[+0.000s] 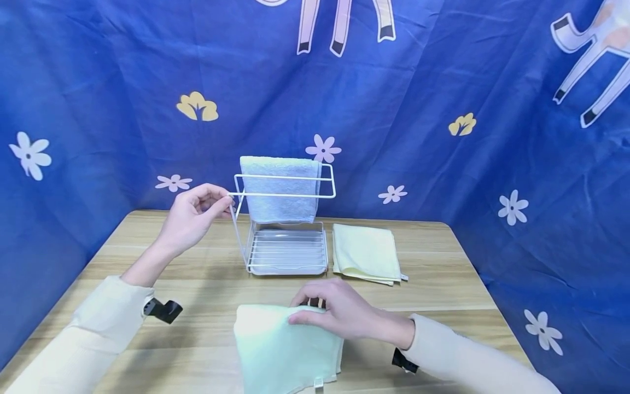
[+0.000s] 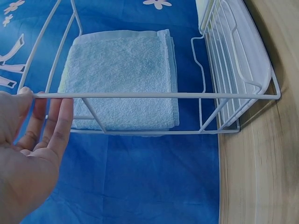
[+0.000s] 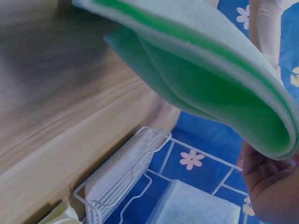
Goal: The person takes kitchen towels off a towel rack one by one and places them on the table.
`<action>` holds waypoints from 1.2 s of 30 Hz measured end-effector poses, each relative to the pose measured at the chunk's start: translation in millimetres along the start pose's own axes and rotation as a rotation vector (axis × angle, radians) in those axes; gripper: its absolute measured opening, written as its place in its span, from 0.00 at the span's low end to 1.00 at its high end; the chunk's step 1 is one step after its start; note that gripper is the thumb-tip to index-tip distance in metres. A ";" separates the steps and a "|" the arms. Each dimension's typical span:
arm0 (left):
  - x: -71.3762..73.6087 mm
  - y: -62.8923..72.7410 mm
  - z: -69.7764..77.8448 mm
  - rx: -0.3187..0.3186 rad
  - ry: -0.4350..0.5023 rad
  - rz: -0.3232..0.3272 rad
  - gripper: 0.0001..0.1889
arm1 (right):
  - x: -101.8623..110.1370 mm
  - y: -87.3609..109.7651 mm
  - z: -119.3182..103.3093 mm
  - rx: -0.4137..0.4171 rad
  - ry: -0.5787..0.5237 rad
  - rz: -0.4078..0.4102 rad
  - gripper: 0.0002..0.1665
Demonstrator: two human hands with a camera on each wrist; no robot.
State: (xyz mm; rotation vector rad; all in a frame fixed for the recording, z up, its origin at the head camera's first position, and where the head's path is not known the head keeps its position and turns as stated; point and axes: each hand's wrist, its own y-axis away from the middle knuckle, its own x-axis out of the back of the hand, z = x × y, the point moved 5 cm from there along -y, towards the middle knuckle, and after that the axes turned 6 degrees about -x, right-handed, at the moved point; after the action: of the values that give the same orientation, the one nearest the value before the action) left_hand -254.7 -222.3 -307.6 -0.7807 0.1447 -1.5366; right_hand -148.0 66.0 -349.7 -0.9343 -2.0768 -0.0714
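Note:
A white wire rack stands on the table, with a folded light-blue towel draped over its rear top bar. My left hand pinches the rack's upper left corner between thumb and fingers, as the left wrist view also shows on the white bar. My right hand grips the top edge of a folded pale green cloth in front of the rack. In the right wrist view the cloth hangs in layers above the table, its fold bulging open.
A folded pale yellow cloth lies on the table right of the rack. The rack's base carries a wire shelf over a tray. Behind the wooden table hangs a blue patterned curtain.

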 end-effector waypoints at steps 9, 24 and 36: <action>-1.1 0.0 0.0 0.004 0.023 0.008 0.09 | -2.8 -23.9 28.8 -0.101 0.033 -0.012 0.08; -1.8 -1.6 0.7 -0.007 0.042 0.003 0.08 | -18.2 -43.3 64.2 -0.209 0.038 -0.033 0.10; -1.6 0.0 -0.1 0.007 0.020 0.003 0.08 | -38.7 -49.7 99.4 -0.301 0.026 -0.039 0.10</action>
State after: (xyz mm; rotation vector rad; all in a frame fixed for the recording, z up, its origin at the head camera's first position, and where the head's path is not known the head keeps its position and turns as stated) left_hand -254.9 -220.9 -308.3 -0.7593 0.1552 -1.5412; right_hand -232.2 42.9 -428.7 -1.0646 -2.0956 -0.4244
